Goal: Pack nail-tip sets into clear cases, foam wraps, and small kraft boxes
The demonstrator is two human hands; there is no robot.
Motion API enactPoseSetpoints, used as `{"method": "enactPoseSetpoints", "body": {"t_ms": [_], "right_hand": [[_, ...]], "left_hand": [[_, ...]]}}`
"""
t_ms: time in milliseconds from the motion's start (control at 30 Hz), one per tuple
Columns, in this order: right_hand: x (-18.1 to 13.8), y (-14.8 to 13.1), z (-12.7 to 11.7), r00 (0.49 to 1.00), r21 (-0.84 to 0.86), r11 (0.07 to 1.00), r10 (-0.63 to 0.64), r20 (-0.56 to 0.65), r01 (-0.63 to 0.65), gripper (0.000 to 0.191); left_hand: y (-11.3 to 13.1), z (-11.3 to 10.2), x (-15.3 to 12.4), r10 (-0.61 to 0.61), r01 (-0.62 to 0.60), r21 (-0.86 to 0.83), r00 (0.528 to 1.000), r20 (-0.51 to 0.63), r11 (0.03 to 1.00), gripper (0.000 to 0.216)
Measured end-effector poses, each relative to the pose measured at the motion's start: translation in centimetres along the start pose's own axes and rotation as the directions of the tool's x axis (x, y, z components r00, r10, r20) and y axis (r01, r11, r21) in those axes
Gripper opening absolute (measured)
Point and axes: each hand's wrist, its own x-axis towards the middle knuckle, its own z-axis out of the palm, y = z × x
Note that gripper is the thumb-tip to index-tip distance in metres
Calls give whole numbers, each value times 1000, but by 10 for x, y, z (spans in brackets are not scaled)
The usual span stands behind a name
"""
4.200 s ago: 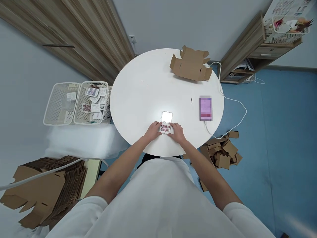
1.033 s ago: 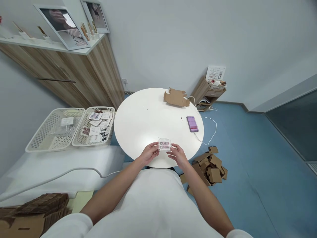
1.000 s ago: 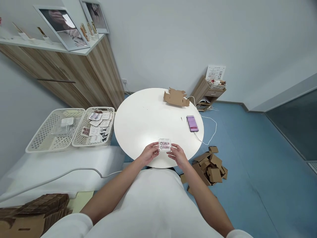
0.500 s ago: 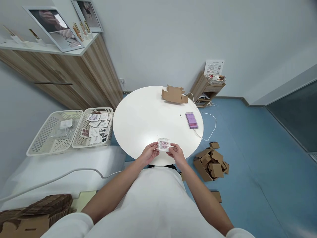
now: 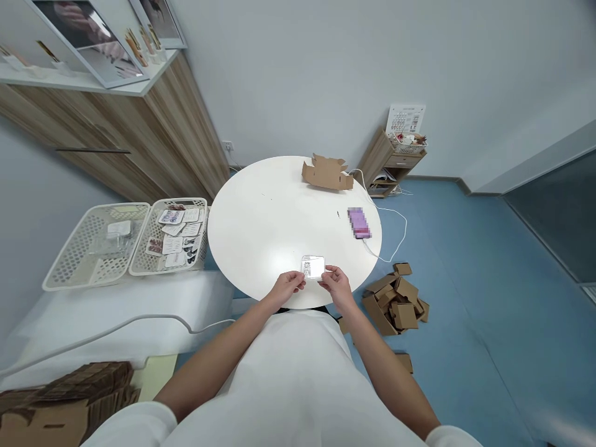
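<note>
A small clear plastic case (image 5: 314,267) with a white face and dark print on its left part is held above the near edge of the white oval table (image 5: 261,230). My right hand (image 5: 338,287) pinches the case at its right side. My left hand (image 5: 287,288) is closed at its lower left corner, with thumb and fingertips against the edge. What lies beneath the white face is hidden.
An unfolded brown carton (image 5: 328,172) and a blurred purple object (image 5: 359,223) with a white cable lie on the table. Left of it are a basket of cards (image 5: 202,239) and another basket (image 5: 60,264) holding clear packaging. Cardboard boxes (image 5: 404,315) are heaped on the floor, right.
The case now shows a white face with dark print instead of the pink and dark pattern. Both hands have shifted slightly right with it. The camera view has moved a little.
</note>
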Motion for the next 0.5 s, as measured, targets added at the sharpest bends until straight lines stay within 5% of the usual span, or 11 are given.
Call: {"method": "enactPoseSetpoints", "body": {"t_ms": [200,500], "right_hand": [[5,-6,-19,995,-178,983,67,81,-52,38],[28,-29,-53,969,-438,894,23,248,91,41]], "left_hand": [[5,17,6,36,-36,-58,999,-2,998,33],[12,49,16,67,-68,-19,997,-43,998,32]]}}
